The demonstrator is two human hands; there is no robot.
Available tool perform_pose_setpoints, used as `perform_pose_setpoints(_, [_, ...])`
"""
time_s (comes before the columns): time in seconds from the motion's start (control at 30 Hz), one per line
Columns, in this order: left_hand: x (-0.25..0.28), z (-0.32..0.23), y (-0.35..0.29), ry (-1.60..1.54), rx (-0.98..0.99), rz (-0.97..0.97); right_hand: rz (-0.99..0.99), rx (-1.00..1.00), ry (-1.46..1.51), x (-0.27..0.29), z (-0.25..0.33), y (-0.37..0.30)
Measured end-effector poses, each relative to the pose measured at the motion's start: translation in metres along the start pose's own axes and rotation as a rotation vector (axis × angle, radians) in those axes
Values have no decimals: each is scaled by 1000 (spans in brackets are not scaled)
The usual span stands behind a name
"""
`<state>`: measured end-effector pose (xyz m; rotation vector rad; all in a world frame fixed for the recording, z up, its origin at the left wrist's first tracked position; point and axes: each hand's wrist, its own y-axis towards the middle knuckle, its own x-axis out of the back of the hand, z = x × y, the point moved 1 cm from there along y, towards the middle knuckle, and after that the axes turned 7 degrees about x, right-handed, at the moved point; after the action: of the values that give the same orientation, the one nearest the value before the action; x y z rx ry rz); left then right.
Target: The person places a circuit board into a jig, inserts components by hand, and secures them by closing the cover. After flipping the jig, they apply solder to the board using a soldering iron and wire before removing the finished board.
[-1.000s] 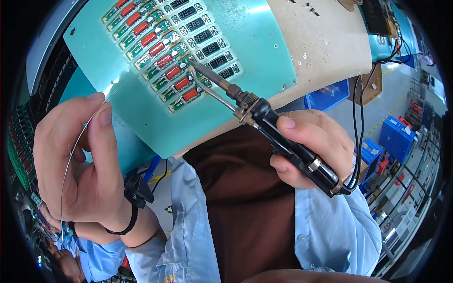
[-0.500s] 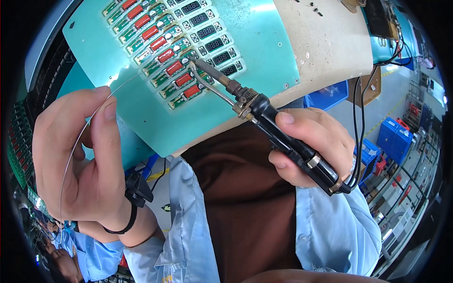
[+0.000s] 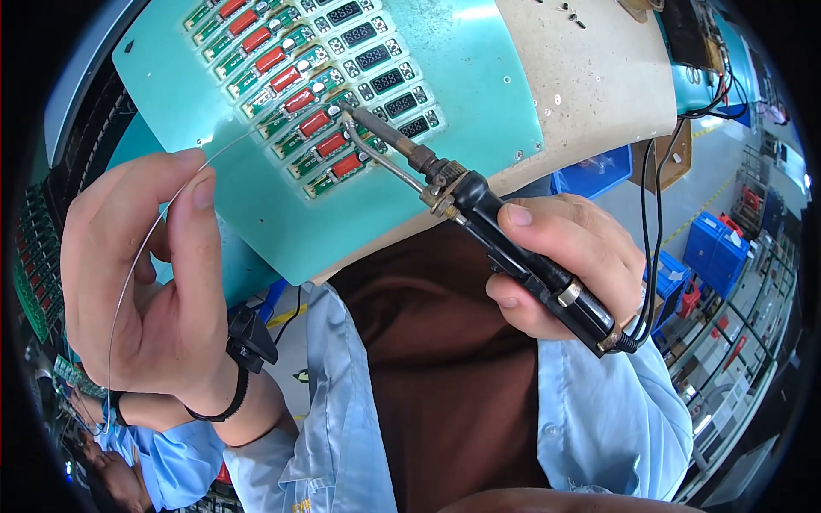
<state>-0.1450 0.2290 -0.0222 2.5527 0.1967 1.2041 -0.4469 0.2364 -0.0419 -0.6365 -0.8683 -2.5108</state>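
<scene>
Pinched between the thumb and forefinger of my left hand [image 3: 141, 278] is a thin solder wire [image 3: 229, 145], which curves down over the palm and reaches up toward a row of small circuit boards. My right hand [image 3: 581, 252] grips the black handle of a soldering iron [image 3: 505, 227]; a thin bent metal tube runs beside its barrel. The iron's tip meets one of the lower boards, just right of its red component [image 3: 314, 124]. Where wire and tip meet is too small to make out. The boards sit in slots of a green plate [image 3: 244, 201], with black digit displays [image 3: 387, 81] at their right.
A beige work surface [image 3: 590, 77] lies under the plate, with small loose parts [image 3: 575, 19] at its far edge. Black cables [image 3: 647, 222] trail from the iron's handle. Blue bins [image 3: 717, 248] stand at right. A co-worker's blue sleeve [image 3: 175, 462] shows at lower left.
My left hand has shifted very slightly, with the wire still pinched. The iron stays nearly still at the same board. At lower left, the co-worker's arm has moved.
</scene>
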Motion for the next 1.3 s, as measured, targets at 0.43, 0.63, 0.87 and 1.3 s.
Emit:
perform_pose_setpoints(0.43, [3, 0, -7, -7, 15, -55, -22, 24, -3, 4, 2, -6])
perform_pose_setpoints(0.63, [4, -2, -7, -22, 4, -38, -19, 3, -1, 4, 6, -11])
perform_pose_setpoints(0.87, [0, -2, -10, -42, -18, -34, -26, 0, -14, 2, 8, -14])
perform_pose_setpoints(1.3, [-1, -5, -8, -22, -17, 13, -35, 0, -27, -2, 7, -15])
